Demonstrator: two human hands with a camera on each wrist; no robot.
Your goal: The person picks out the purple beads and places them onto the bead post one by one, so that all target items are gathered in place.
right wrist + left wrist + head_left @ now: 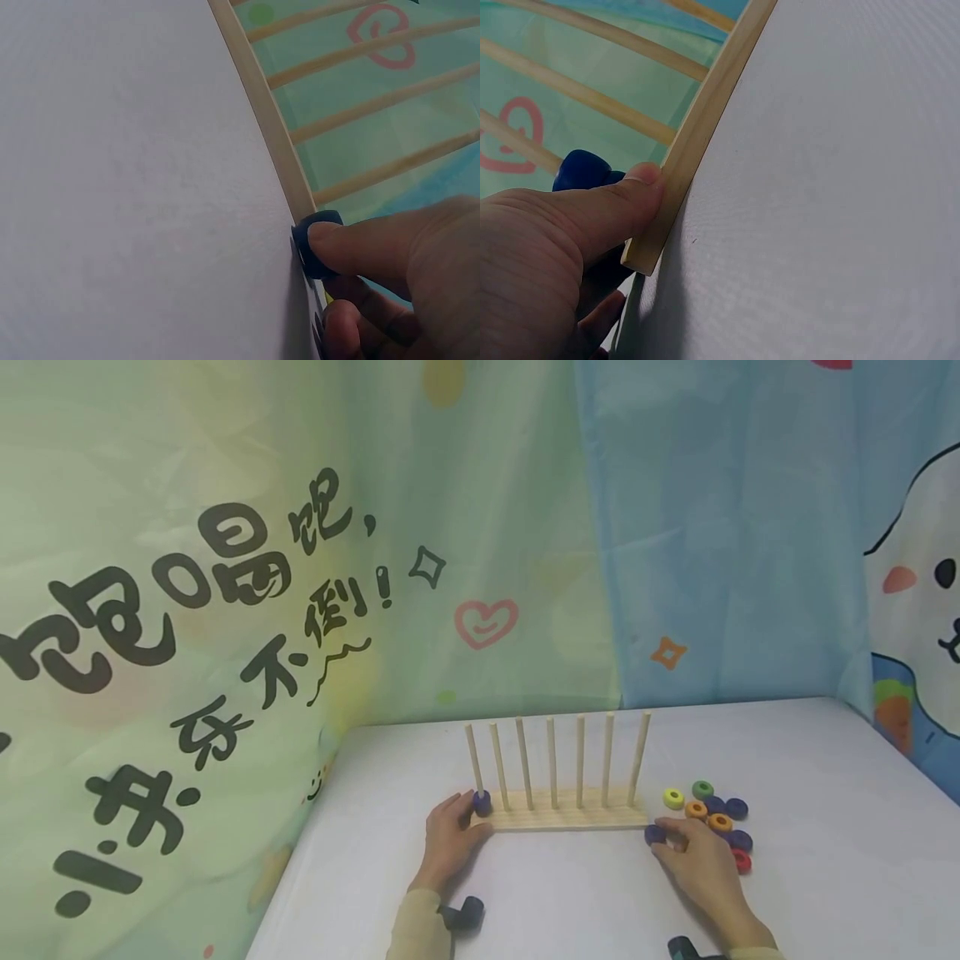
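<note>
A wooden peg rack [558,820] with several upright pegs stands on the white table. Dark blue beads [482,803] sit at the foot of its leftmost peg. My left hand [452,835] grips the rack's left end; in the left wrist view its thumb [641,184] presses the front edge of the base, and the other fingers are partly hidden behind. Close to the rack's right front corner, my right hand [701,858] pinches another dark blue bead [319,244] between thumb and finger, low over the table.
Right of the rack lies a loose group of beads: a yellow bead [673,798], a green bead [702,790], orange beads [720,822], several blue ones [737,809] and a red bead [742,861] partly behind my right hand. A printed curtain [480,527] hangs behind the table.
</note>
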